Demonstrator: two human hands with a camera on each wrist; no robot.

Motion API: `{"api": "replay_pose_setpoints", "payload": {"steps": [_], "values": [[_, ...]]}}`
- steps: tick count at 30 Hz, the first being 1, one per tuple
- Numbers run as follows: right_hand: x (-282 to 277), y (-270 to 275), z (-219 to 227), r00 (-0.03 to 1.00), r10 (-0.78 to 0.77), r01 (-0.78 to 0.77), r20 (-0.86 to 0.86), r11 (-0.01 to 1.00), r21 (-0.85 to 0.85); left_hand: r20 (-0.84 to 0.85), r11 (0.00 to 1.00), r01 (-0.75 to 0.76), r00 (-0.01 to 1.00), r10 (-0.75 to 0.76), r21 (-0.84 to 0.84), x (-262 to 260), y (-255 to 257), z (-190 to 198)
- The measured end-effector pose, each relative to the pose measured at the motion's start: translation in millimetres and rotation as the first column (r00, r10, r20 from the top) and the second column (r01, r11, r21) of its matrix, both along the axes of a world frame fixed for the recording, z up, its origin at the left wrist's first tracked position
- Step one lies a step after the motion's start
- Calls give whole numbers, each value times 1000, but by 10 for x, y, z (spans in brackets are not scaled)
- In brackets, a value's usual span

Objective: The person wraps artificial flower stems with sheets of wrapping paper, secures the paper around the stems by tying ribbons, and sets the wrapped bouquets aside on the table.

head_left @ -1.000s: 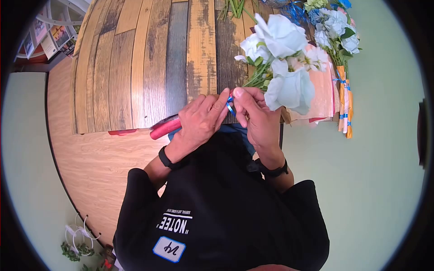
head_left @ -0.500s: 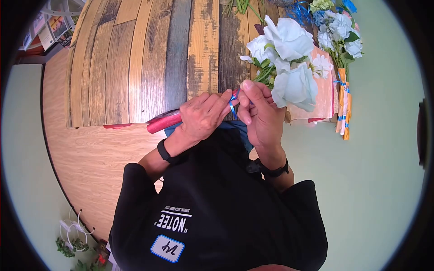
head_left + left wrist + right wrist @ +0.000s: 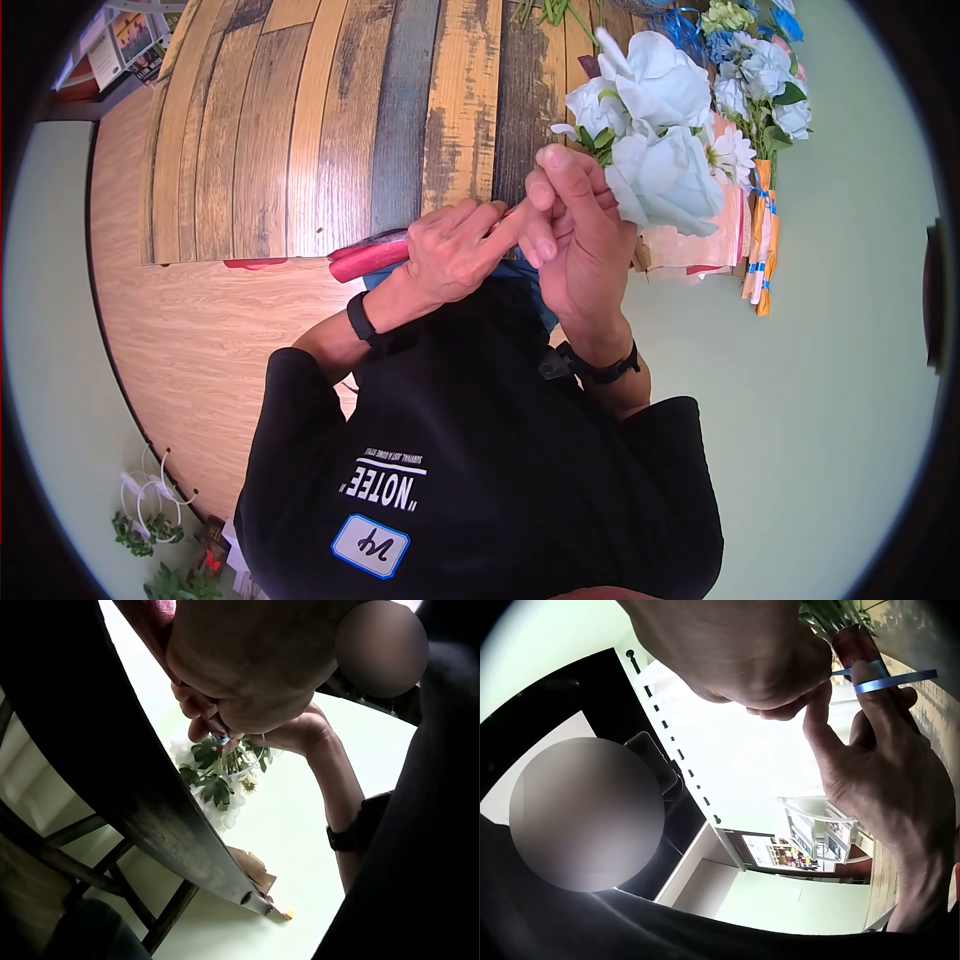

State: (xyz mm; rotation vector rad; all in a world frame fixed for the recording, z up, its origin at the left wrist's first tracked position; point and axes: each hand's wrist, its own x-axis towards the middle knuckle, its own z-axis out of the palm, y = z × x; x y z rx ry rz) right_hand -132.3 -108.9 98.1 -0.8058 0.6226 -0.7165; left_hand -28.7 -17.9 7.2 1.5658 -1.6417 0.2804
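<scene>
My left hand (image 3: pixel 460 250) grips the long red-wrapped handle (image 3: pixel 370 262) of a bouquet at the table's near edge. White roses (image 3: pixel 665 185) and a daisy top this bouquet, just past my right hand (image 3: pixel 585 240). In the right wrist view, a shiny blue ribbon (image 3: pixel 896 681) crosses my left index finger and runs round the red wrap, just below the green stems. My right thumb and fingers pinch the ribbon close beside the wrap; the pinched end is hidden behind the hand.
On the plank table (image 3: pixel 340 130), a second bouquet (image 3: pixel 765 80) with orange-wrapped handles (image 3: pixel 762 230) lies at the right edge. Pink wrapping paper (image 3: pixel 690 245) sits under the roses. Loose green stems (image 3: pixel 545 12) and a blue ribbon heap (image 3: pixel 683 35) are at the back.
My right hand has moved up and slightly right, now level with the roses' base. My left index finger stretches toward it. The blue ribbon between the hands has gone from the head view.
</scene>
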Motion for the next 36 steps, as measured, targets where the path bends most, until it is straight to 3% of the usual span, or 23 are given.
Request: {"api": "replay_pose_setpoints", "payload": {"steps": [7,14,19,21,23,24,25,26,27,28,29,30,31,32,33,35,36], "values": [[69,-24,20,999,27,-30,24,992,126,-60,1000,6,998,-7,-17,-42,45,-71],[43,-130,12,997,31,-47,73,974,220,8,998,43,999,-43,-44,1,60,-53],[99,-67,26,998,54,-60,45,987,148,-13,997,71,997,-71,-4,-76,91,-135],[57,4,92,997,72,-75,33,990,115,-91,997,26,995,-33,-75,-107,59,-173],[-83,37,131,936,273,-281,220,960,2,-172,996,56,983,-68,-75,-53,65,-134],[-193,33,168,935,276,-284,223,959,0,-253,993,87,962,-103,-76,-20,72,-105],[-341,4,215,858,510,-507,66,860,-59,-249,993,85,963,-102,-78,8,72,-71],[-469,-45,248,712,695,-702,-102,708,-79,-367,997,69,927,-74,-28,36,64,-34],[-586,-112,242,713,693,-701,-101,708,-87,-476,998,60,878,-43,21,59,50,-9],[-709,-174,197,700,683,-707,-210,705,-62,-695,997,77,717,-57,-1,64,40,-21],[-773,-202,123,677,666,-710,-315,704,-37,-689,997,79,722,-61,-5,105,24,56],[-789,-208,8,681,663,-708,-311,705,-46,-883,994,71,467,37,80,169,13,178],[-802,-218,-135,820,432,-514,-377,845,-149,-976,982,93,163,147,164,220,17,251],[-798,-241,-248,898,166,-290,-408,920,-264,-968,969,104,140,209,224,321,12,226],[-739,-257,-325,903,160,-282,-400,921,-269,-967,969,108,151,205,223,385,-10,242],[-523,-263,-472,908,-126,-137,-400,813,-565,-977,970,156,-75,198,184,462,-59,301],[-445,-275,-549,919,-148,-136,-365,750,-647,-980,974,160,-88,178,162,463,-84,297]]}}
